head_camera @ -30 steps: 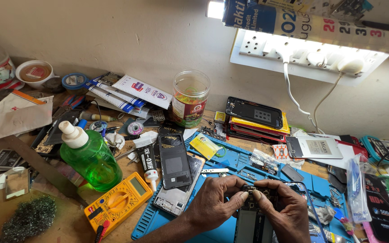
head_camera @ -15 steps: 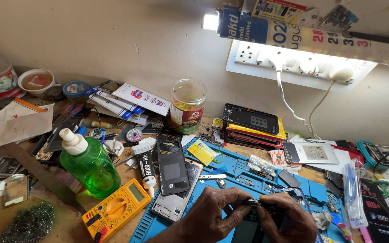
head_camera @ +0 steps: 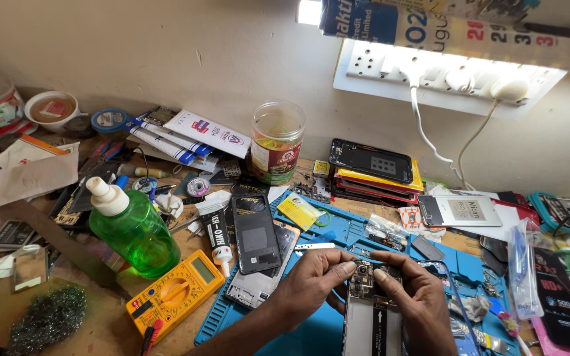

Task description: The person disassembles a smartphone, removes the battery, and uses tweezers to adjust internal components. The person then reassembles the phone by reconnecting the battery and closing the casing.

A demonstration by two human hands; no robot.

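Opened phone (head_camera: pixel 372 310) lying on blue mat (head_camera: pixel 338 231), long axis running away from me. My left hand (head_camera: pixel 311 285) and right hand (head_camera: pixel 417 303) pinching its top end from either side, both equally near.

Bench mat (head_camera: pixel 338 227) looks like matte blue rubber. The green bottle (head_camera: pixel 136 231) is glossy see-through plastic, and the opened phone (head_camera: pixel 371 310) shows bare metal and circuit bits.

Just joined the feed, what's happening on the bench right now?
A person has an opened phone lying on a blue work mat. The left hand and right hand pinch at its top end, by the camera module. A second phone body, a yellow multimeter and a green bottle lie to the left.
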